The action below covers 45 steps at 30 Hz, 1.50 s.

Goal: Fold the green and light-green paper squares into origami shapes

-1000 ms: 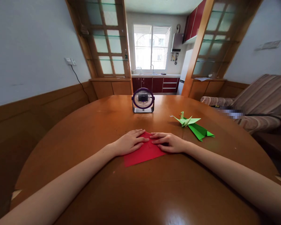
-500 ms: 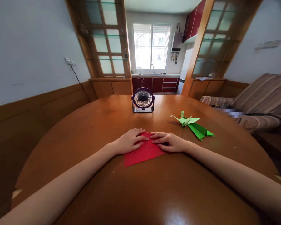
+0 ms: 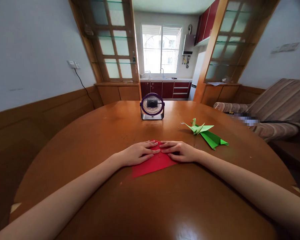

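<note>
A folded sheet of red paper [image 3: 153, 165] lies flat on the wooden table, its wide edge toward me and its narrow end away. My left hand [image 3: 138, 152] rests on the paper's left side with fingers stretched across it. From the right, my right hand [image 3: 178, 151] lies on the other side, fingers extended and slightly apart. The fingertips of both hands almost meet near the paper's far end. Part of the paper's side edges is hidden under the hands. Neither hand grips anything.
A green origami bird [image 3: 202, 130] with a long tail sits on the table [image 3: 90, 140] to the right. At the far side stands a small purple desk fan [image 3: 152, 106]. A striped armchair [image 3: 277, 103] is beyond the table's right edge.
My left hand has slid slightly right and toward me, its fingers now flatter on the red paper. My right hand stays in nearly the same place.
</note>
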Each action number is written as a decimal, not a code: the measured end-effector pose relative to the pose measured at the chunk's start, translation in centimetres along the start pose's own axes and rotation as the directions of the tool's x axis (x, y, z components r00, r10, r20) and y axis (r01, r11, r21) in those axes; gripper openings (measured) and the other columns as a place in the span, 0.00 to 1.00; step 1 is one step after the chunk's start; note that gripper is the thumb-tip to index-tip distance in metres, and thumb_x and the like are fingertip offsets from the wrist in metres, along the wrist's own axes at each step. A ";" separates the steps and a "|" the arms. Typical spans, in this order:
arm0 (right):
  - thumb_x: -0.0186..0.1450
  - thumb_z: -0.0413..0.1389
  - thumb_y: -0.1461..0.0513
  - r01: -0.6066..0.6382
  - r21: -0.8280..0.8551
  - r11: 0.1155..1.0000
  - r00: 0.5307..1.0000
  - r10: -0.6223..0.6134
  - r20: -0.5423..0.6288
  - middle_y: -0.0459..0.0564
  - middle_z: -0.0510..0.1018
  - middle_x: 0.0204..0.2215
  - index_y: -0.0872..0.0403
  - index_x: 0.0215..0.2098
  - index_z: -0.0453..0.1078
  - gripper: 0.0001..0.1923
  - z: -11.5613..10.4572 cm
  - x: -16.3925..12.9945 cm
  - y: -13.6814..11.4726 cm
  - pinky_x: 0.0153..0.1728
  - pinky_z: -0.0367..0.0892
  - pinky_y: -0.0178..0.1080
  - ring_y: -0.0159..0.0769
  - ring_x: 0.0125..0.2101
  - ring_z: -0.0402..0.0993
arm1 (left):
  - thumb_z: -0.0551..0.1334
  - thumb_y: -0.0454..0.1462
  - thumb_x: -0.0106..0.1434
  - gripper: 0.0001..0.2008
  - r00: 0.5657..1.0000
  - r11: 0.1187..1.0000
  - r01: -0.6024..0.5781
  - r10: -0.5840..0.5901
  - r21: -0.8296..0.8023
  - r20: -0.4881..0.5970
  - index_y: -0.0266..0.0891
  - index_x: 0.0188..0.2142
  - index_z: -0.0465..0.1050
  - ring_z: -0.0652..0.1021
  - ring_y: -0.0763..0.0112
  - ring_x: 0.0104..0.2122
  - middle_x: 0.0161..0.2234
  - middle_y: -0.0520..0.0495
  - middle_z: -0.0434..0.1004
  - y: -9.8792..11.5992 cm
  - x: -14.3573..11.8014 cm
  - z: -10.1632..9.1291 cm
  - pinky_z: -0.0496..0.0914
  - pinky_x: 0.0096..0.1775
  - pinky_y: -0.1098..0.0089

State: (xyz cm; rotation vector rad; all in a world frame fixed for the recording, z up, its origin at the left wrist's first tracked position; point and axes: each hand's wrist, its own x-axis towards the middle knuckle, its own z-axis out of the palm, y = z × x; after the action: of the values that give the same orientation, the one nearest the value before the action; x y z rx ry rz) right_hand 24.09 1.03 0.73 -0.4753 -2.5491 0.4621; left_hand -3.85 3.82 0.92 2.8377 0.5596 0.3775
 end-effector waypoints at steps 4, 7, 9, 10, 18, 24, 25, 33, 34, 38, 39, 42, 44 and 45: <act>0.64 0.53 0.68 -0.013 0.005 1.000 1.000 0.013 -0.002 0.57 0.72 0.56 0.53 0.54 0.71 0.20 0.0 0.0 0.0 0.60 0.61 0.50 0.43 0.61 0.62 | 0.53 0.43 0.70 0.17 1.000 0.999 0.022 -0.022 -0.044 0.001 0.50 0.56 0.71 0.60 0.57 0.64 0.63 0.44 0.60 -0.1 0.3 -0.1 0.54 0.63 0.51; 0.64 0.52 0.68 -0.005 -0.009 1.000 1.000 0.005 0.011 0.57 0.72 0.55 0.54 0.55 0.70 0.20 0.1 0.1 0.0 0.60 0.61 0.49 0.42 0.61 0.61 | 0.53 0.44 0.70 0.16 1.000 0.999 0.014 -0.014 -0.044 -0.011 0.50 0.53 0.73 0.63 0.57 0.62 0.61 0.43 0.64 -0.3 0.8 -0.1 0.56 0.61 0.52; 0.65 0.52 0.68 -0.005 -0.028 1.000 1.000 0.005 0.021 0.58 0.72 0.55 0.55 0.54 0.70 0.20 0.1 0.1 -0.1 0.59 0.62 0.48 0.41 0.61 0.61 | 0.52 0.45 0.71 0.17 0.999 0.999 -0.002 0.001 -0.039 -0.035 0.49 0.52 0.75 0.65 0.59 0.60 0.57 0.42 0.68 -0.4 1.1 0.0 0.59 0.60 0.55; 0.64 0.51 0.68 -0.009 -0.040 0.999 1.000 0.010 0.024 0.58 0.72 0.54 0.55 0.53 0.70 0.19 0.1 0.2 -0.2 0.59 0.62 0.47 0.41 0.60 0.62 | 0.51 0.45 0.71 0.17 0.999 0.999 -0.013 0.011 -0.035 -0.047 0.49 0.51 0.75 0.67 0.59 0.59 0.55 0.42 0.69 -0.4 1.3 0.0 0.60 0.59 0.57; 0.63 0.52 0.66 -0.027 -0.253 0.967 0.998 0.042 0.056 0.57 0.74 0.49 0.54 0.50 0.68 0.16 -0.1 0.5 -0.7 0.55 0.61 0.51 0.44 0.52 0.69 | 0.50 0.46 0.71 0.18 0.999 0.999 -0.009 0.011 0.034 -0.038 0.50 0.51 0.75 0.72 0.61 0.49 0.48 0.45 0.72 -0.1 1.7 -0.4 0.63 0.54 0.59; 0.65 0.52 0.63 -0.049 -0.342 0.938 0.995 0.077 0.070 0.56 0.74 0.47 0.54 0.49 0.68 0.13 -0.8 -0.3 -1.6 0.51 0.63 0.49 0.43 0.47 0.70 | 0.53 0.44 0.70 0.15 1.000 0.998 0.023 -0.023 0.054 -0.011 0.49 0.49 0.76 0.71 0.61 0.51 0.50 0.46 0.71 0.0 1.7 -0.6 0.60 0.55 0.59; 0.65 0.52 0.63 -0.052 -0.351 0.935 0.994 0.081 0.068 0.56 0.74 0.46 0.54 0.48 0.68 0.13 -1.0 -0.6 -1.8 0.51 0.63 0.48 0.43 0.46 0.70 | 0.53 0.43 0.70 0.15 1.000 0.998 0.027 -0.026 0.055 -0.009 0.50 0.49 0.76 0.71 0.61 0.51 0.50 0.46 0.71 0.1 1.7 -0.6 0.60 0.55 0.59; 0.64 0.52 0.63 -0.085 -0.377 0.922 0.996 0.090 -0.006 0.55 0.73 0.41 0.54 0.43 0.68 0.09 -1.9 -3.3 -2.5 0.45 0.66 0.46 0.41 0.40 0.69 | 0.54 0.43 0.70 0.14 0.999 0.999 0.034 -0.034 0.020 -0.001 0.49 0.49 0.76 0.70 0.60 0.52 0.50 0.46 0.70 -0.1 1.7 -0.7 0.59 0.56 0.59; 0.64 0.52 0.63 -0.084 -0.375 0.923 0.996 0.083 -0.018 0.55 0.74 0.39 0.54 0.41 0.68 0.08 -2.0 -3.8 -2.5 0.43 0.66 0.45 0.41 0.39 0.69 | 0.54 0.43 0.70 0.14 0.999 0.999 0.032 -0.032 0.008 0.000 0.50 0.49 0.76 0.70 0.61 0.52 0.50 0.46 0.70 -0.2 1.7 -0.7 0.59 0.56 0.59; 0.65 0.51 0.64 -0.090 -0.374 0.923 0.995 0.068 -0.070 0.54 0.73 0.36 0.55 0.39 0.69 0.06 -2.3 -4.8 -2.4 0.40 0.66 0.43 0.40 0.37 0.68 | 0.51 0.46 0.71 0.16 0.999 0.999 0.043 -0.043 0.008 0.001 0.49 0.48 0.76 0.68 0.60 0.55 0.51 0.46 0.70 -0.2 1.7 -0.7 0.59 0.56 0.59; 0.65 0.51 0.64 -0.090 -0.378 0.921 0.995 0.066 -0.075 0.54 0.74 0.36 0.55 0.39 0.69 0.06 -2.2 -4.8 -2.4 0.40 0.66 0.43 0.40 0.37 0.68 | 0.51 0.47 0.71 0.17 0.999 0.998 0.054 -0.054 0.027 -0.002 0.49 0.49 0.75 0.68 0.60 0.55 0.52 0.47 0.70 0.0 1.8 -0.8 0.59 0.56 0.59; 0.66 0.50 0.64 -0.079 -0.393 0.916 0.996 0.055 -0.071 0.56 0.75 0.40 0.55 0.41 0.69 0.08 -1.9 -4.2 -2.3 0.42 0.66 0.44 0.40 0.38 0.69 | 0.46 0.50 0.71 0.22 0.996 0.991 0.085 -0.086 0.107 -0.002 0.49 0.58 0.66 0.69 0.60 0.55 0.57 0.46 0.68 1.4 2.1 -0.5 0.57 0.57 0.57; 0.67 0.50 0.63 -0.076 -0.396 0.915 0.997 0.058 -0.056 0.57 0.75 0.45 0.55 0.45 0.69 0.11 -1.6 -3.7 -2.2 0.45 0.66 0.45 0.40 0.41 0.70 | 0.43 0.54 0.71 0.27 0.994 0.978 0.100 -0.105 0.184 0.017 0.50 0.64 0.57 0.67 0.57 0.58 0.61 0.45 0.64 2.8 2.6 0.0 0.54 0.59 0.54; 0.67 0.50 0.63 -0.079 -0.392 0.916 0.997 0.066 -0.046 0.57 0.75 0.48 0.55 0.47 0.69 0.12 -1.4 -3.5 -2.1 0.45 0.66 0.46 0.41 0.42 0.70 | 0.43 0.56 0.69 0.29 0.992 0.966 0.110 -0.121 0.235 0.033 0.50 0.64 0.56 0.64 0.52 0.60 0.62 0.43 0.62 3.5 2.8 0.4 0.52 0.59 0.50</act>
State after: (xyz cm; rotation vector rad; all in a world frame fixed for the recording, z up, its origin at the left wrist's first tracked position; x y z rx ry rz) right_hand 27.16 -1.88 1.32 -0.7163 -2.6020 -0.0433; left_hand -0.02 1.72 2.04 3.0075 0.8044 0.2375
